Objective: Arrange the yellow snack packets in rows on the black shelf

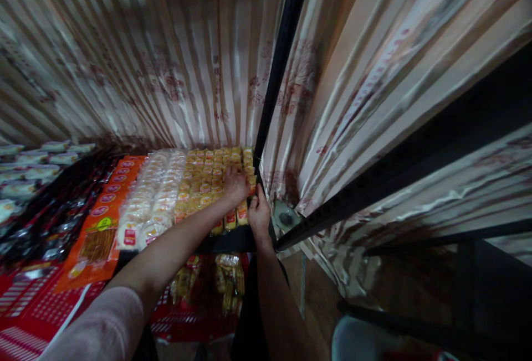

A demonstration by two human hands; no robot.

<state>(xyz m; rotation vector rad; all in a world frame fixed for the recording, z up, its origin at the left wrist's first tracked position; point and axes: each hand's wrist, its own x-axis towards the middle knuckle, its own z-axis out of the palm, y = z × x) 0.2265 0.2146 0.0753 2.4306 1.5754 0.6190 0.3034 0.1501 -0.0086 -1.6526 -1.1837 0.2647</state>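
Looking down in the head view, the shelf's near edge [224, 242] runs dark below both hands; a black upright post [279, 67] closes the right side, and a striped curtain [178, 62] hangs close behind the far end, so open room is tight at this right corner and wider to the left; the left hand [236, 184] lies on the yellow packets [208, 175] near the post, fingers bent down over their tops, though whether it pinches one I cannot tell; the right hand [260, 212] sits just beside the post at the shelf edge, fingers curled against the rightmost packets, grip unclear; the yellow packets fill the right part of the shelf in rows whose long axis runs near to far; white packets [153, 195] lie left of them, then an orange packet [100, 228].
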